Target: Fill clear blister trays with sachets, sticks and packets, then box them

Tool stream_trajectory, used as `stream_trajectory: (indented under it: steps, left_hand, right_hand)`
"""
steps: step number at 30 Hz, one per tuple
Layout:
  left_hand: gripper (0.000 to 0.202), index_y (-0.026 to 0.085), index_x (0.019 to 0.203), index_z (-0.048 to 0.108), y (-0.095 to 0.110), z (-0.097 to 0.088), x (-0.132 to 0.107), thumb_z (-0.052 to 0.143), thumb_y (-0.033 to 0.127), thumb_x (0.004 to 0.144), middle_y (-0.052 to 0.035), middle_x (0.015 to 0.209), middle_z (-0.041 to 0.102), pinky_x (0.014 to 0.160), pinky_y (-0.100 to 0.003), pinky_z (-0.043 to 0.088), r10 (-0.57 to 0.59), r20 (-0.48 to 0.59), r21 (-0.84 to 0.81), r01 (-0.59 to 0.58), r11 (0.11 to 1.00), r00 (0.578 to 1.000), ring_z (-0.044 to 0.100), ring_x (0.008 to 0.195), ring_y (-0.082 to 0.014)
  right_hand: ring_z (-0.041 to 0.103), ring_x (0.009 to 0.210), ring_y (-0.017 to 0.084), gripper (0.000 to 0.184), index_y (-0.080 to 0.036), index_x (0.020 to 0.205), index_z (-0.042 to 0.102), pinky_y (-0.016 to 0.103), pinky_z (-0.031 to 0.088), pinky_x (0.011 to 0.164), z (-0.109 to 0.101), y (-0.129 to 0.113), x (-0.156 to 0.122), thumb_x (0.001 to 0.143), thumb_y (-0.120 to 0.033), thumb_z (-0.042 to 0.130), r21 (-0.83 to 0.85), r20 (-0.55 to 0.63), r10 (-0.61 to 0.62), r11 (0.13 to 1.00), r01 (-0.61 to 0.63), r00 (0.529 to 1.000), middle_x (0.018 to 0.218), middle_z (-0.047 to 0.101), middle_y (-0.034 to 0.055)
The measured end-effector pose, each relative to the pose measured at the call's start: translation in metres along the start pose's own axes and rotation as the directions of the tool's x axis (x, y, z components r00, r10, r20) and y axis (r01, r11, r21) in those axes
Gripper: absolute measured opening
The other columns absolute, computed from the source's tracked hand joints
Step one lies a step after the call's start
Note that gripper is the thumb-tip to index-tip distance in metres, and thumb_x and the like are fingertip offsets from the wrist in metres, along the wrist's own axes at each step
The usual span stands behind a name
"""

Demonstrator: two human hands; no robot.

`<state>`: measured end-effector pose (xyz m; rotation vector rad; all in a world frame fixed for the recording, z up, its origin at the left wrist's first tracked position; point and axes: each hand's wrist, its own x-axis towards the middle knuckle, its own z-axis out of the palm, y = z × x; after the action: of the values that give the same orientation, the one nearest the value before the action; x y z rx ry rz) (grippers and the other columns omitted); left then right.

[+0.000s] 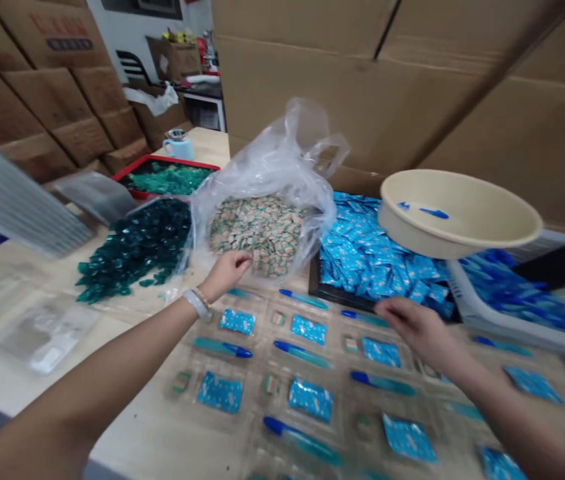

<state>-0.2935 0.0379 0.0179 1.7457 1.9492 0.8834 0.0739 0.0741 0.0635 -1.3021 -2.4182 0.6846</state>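
Observation:
My left hand (pixel 227 270) reaches into the mouth of a clear plastic bag (pixel 267 173) full of small tan and green packets (pixel 257 230); its fingers are curled at the pile's near edge. My right hand (pixel 412 327) hovers, blurred, over clear plastic trays (pixel 312 373) on the table, just in front of a black tray of blue sachets (pixel 367 250). The clear trays hold blue sachets, teal pens with blue caps and small packets in separate pockets.
A pile of dark green packets (pixel 135 247) lies left of the bag, with a red tray (pixel 167 177) of more behind. A beige bowl (pixel 457 213) sits at the right above a tray of blue pens (pixel 522 297). Cardboard boxes (pixel 412 80) wall the back.

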Motion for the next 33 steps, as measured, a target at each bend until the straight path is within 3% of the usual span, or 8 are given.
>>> stream_trajectory:
  steps: [2, 5, 11, 15, 19, 25, 30, 33]
  left_hand:
    - [0.026, 0.011, 0.089, 0.066, -0.018, -0.005, 0.011, 0.046, 0.023, 0.077, -0.0079, 0.085, 0.067, 0.074, -0.027, 0.045, -0.089, -0.027, 0.042, 0.090, 0.995, 0.996, 0.060, 0.078, -0.0175]
    - [0.025, 0.011, 0.089, 0.066, -0.029, -0.003, 0.028, 0.047, 0.021, 0.076, -0.0101, 0.087, 0.068, 0.073, -0.026, 0.044, -0.143, -0.023, 0.082, 0.145, 0.986, 0.989, 0.060, 0.079, -0.0184]
    - [0.020, 0.014, 0.082, 0.066, -0.031, 0.011, 0.051, 0.049, 0.020, 0.075, -0.0094, 0.079, 0.067, 0.068, -0.026, 0.043, -0.169, 0.027, 0.097, 0.166, 0.981, 0.985, 0.059, 0.074, -0.0188]
    - [0.016, 0.013, 0.082, 0.064, -0.032, 0.022, 0.059, 0.054, 0.020, 0.071, -0.0112, 0.082, 0.064, 0.066, -0.027, 0.042, -0.254, 0.018, 0.108, 0.250, 0.962, 0.967, 0.059, 0.075, -0.0206]
    - [0.015, 0.014, 0.082, 0.063, -0.034, 0.031, 0.059, 0.051, 0.018, 0.073, -0.0100, 0.087, 0.062, 0.068, -0.026, 0.042, -0.193, -0.028, 0.139, 0.195, 0.971, 0.981, 0.057, 0.079, -0.0188]
    - [0.017, 0.013, 0.079, 0.064, -0.039, 0.035, 0.059, 0.049, 0.017, 0.074, -0.0093, 0.087, 0.062, 0.074, -0.026, 0.042, -0.153, -0.040, 0.074, 0.155, 0.985, 0.987, 0.056, 0.083, -0.0177]
    - [0.011, 0.011, 0.073, 0.062, -0.044, 0.022, 0.053, 0.052, 0.015, 0.070, -0.0022, 0.067, 0.061, 0.062, -0.022, 0.042, -0.231, 0.028, -0.292, 0.229, 0.929, 0.973, 0.054, 0.064, -0.0124]
    - [0.006, 0.011, 0.068, 0.059, -0.043, 0.013, 0.044, 0.054, 0.014, 0.068, 0.0023, 0.055, 0.056, 0.051, -0.019, 0.039, -0.293, 0.147, -0.533, 0.326, 0.781, 0.945, 0.048, 0.049, -0.0080]
  right_hand:
    - [0.054, 0.064, 0.016, 0.024, -0.020, 0.070, 0.054, 0.027, 0.042, 0.061, 0.027, -0.050, 0.048, 0.081, -0.035, 0.038, 0.068, -0.011, -0.110, 0.992, 0.110, 0.994, 0.068, 0.059, 0.0044]
    - [0.048, 0.053, 0.014, 0.032, -0.019, 0.056, 0.048, 0.024, 0.037, 0.054, 0.076, -0.096, 0.121, 0.082, -0.036, 0.037, 0.034, -0.066, -0.111, 0.993, 0.114, 0.992, 0.053, 0.051, 0.0014]
    - [0.054, 0.067, 0.015, 0.019, -0.017, 0.082, 0.059, 0.024, 0.040, 0.063, 0.128, -0.096, 0.199, 0.074, -0.014, 0.041, -0.053, -0.096, -0.047, 0.998, 0.043, 0.994, 0.072, 0.061, 0.0044]
    - [0.056, 0.069, 0.017, 0.023, -0.018, 0.082, 0.063, 0.026, 0.040, 0.065, 0.138, -0.087, 0.206, 0.078, -0.019, 0.041, -0.104, 0.024, -0.048, 0.993, 0.050, 0.999, 0.069, 0.061, 0.0042]
    - [0.053, 0.081, 0.017, 0.025, -0.019, 0.090, 0.063, 0.026, 0.038, 0.072, 0.158, -0.087, 0.203, 0.075, -0.014, 0.045, -0.175, 0.098, -0.162, 0.969, 0.177, 0.982, 0.085, 0.059, 0.0058]
    - [0.049, 0.079, 0.017, 0.016, -0.018, 0.078, 0.060, 0.026, 0.036, 0.069, 0.169, -0.089, 0.197, 0.072, -0.011, 0.046, -0.229, 0.097, -0.165, 0.956, 0.183, 0.982, 0.084, 0.054, 0.0060]
    - [0.049, 0.070, 0.016, 0.008, -0.019, 0.070, 0.054, 0.027, 0.038, 0.066, 0.162, -0.084, 0.192, 0.071, -0.016, 0.047, 0.091, -0.012, -0.142, 0.986, 0.142, 0.990, 0.072, 0.053, 0.0027]
    - [0.049, 0.057, 0.013, 0.010, -0.019, 0.069, 0.052, 0.025, 0.040, 0.057, 0.166, -0.087, 0.191, 0.069, -0.029, 0.053, 0.494, 0.051, -0.044, 0.869, 0.013, 0.998, 0.060, 0.051, -0.0020]
